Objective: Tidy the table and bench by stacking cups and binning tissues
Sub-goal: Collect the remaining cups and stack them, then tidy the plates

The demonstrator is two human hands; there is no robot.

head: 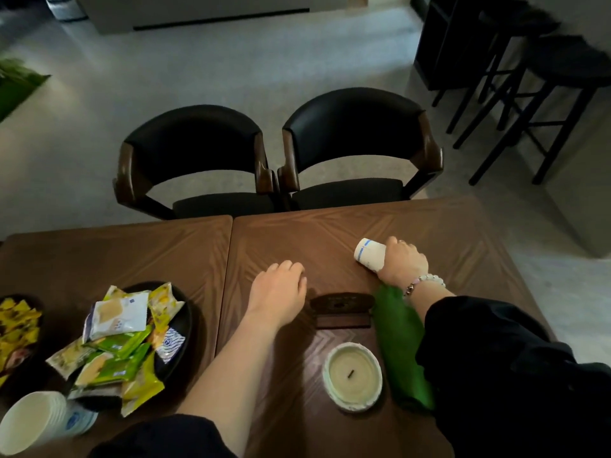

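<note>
A white paper cup with a blue stripe (369,254) lies tipped on its side on the brown wooden table (139,256), and my right hand (403,263) grips its open end. My left hand (279,289) rests flat on the table in the middle, fingers relaxed and holding nothing. A stack of white paper cups (39,421) lies on its side at the near left corner. No tissues are visible.
A black plate of snack packets (129,342) sits at left, another snack dish (16,328) at the far left edge. A candle in a white pot (353,376), a dark wooden stand (342,310) and a green object (401,345) lie near my right arm. Two black chairs (274,157) face the table.
</note>
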